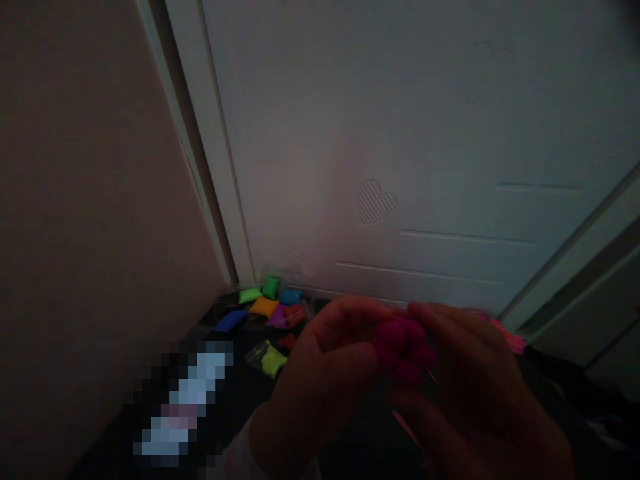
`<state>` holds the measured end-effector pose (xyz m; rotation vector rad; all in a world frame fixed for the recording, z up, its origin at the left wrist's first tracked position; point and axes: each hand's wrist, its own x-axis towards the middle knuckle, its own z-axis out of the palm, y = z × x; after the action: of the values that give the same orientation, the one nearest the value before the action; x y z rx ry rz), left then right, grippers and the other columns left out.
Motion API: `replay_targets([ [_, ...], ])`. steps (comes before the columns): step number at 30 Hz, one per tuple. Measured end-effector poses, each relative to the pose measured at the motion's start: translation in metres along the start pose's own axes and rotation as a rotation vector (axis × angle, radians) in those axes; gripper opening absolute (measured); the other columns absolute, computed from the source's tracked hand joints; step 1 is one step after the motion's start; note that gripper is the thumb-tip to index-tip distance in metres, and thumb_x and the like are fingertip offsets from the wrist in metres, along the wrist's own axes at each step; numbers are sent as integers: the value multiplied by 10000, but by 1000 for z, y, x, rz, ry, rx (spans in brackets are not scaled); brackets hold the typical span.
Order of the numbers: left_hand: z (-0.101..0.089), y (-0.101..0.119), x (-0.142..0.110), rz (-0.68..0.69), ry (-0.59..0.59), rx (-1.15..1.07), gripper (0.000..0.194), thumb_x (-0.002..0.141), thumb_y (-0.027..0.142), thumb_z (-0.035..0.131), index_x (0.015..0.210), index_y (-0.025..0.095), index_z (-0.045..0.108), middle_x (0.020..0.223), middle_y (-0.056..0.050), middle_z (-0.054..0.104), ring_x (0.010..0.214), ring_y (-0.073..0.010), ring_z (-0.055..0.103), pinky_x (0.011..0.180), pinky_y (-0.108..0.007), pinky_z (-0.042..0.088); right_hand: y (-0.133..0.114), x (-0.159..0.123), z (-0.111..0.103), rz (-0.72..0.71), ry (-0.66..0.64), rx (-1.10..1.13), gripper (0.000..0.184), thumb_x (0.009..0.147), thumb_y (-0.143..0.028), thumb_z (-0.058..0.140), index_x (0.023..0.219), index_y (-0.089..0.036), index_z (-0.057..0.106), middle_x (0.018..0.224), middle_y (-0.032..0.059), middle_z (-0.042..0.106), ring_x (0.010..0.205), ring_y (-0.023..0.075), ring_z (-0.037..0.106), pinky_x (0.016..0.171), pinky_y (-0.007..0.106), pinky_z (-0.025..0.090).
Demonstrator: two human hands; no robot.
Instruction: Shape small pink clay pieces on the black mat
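Observation:
Between my hands is a bright pink flower-shaped piece of modelling clay (406,350) with several rounded petals. My left hand (327,373) is closed on its left side, the thumb pressed against a petal and the fingers curled behind. Around the right side curves my right hand (480,393), its fingers above the flower and its thumb below, spread apart. Whether these right fingers touch the clay is hard to see in the dim light. Just left of my left hand lies a yellow-green clay packet (273,361) in clear plastic.
Several coloured clay packets (264,307) lie on the dark surface (240,413) by the white door (310,167). A pixelated bright strip (187,400) is at left. Pink material (509,337) lies behind my right hand, and a thin pinkish stick (406,428) lies below.

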<state>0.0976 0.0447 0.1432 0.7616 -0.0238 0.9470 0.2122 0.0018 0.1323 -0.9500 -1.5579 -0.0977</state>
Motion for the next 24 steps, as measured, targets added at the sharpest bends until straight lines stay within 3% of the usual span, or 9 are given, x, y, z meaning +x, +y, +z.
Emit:
replay_targets([
  [6,0,-2,-1,39,64,64,184,649,183,675,829,189,638,822,2,676,760,-98,628,671,-154,486,-4,1,-2,11,4,-8,410,724,-221,615,1119,-279,524,1032,21,586,938,199,567,759,323,520],
  [15,1,-4,-1,38,45,65,166,664,174,666,827,197,646,824,12,682,776,-89,632,694,-142,487,-6,5,-4,24,-9,-4,347,731,-236,615,1070,-286,558,1007,17,601,925,198,578,748,329,528],
  [20,-2,-5,-1,81,-3,103,203,683,198,650,877,259,653,858,31,695,769,-96,642,672,-150,506,0,-1,-1,46,59,97,434,708,-259,638,1123,-298,520,1009,18,610,875,208,600,734,370,528],
  [24,-1,-5,-2,105,19,127,214,690,219,646,891,287,663,879,42,700,800,-94,642,695,-144,503,0,-4,2,15,124,136,377,705,-220,641,1068,-279,559,997,16,608,913,204,577,748,359,515],
])
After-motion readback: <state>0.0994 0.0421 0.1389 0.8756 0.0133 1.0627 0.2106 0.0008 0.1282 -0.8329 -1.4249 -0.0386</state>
